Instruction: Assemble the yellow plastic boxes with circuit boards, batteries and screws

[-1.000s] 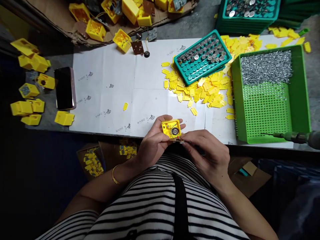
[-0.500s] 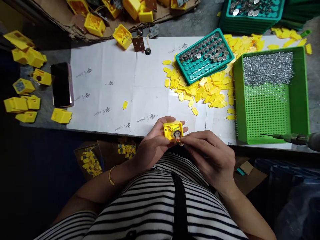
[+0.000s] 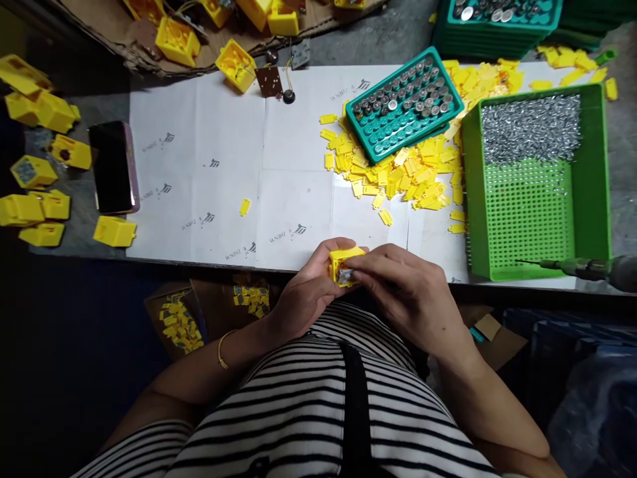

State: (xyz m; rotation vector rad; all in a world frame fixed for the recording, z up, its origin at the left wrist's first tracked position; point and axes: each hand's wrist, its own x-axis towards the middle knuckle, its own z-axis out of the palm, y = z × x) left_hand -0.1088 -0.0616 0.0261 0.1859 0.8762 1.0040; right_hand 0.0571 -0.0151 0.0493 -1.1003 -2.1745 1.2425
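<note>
My left hand (image 3: 308, 292) is closed around a small yellow plastic housing (image 3: 347, 253), just over the table's front edge. The housing's open side faces up toward me. Inside its opening shows a small grey part (image 3: 344, 275), with a bit of orange-red beside it. The thumb and fingers of my right hand (image 3: 413, 292) are pinched together on the grey part at the housing's right side. Those fingertips hide some of the opening, so the part's exact shape cannot be made out.
Small yellow plates (image 3: 423, 179) lie heaped around a teal tray (image 3: 371, 149) of button cells. At right stands a green basket (image 3: 522, 232) of screws, a screwdriver bit (image 3: 547, 264) reaching over it. A phone (image 3: 113, 169) and several yellow housings (image 3: 114, 231) are at left; a wired housing (image 3: 236, 66) lies behind.
The housing has turned in my left hand, and the round metal disc inside no longer shows. My right fingers have moved up over the opening, where the grey part now appears.
</note>
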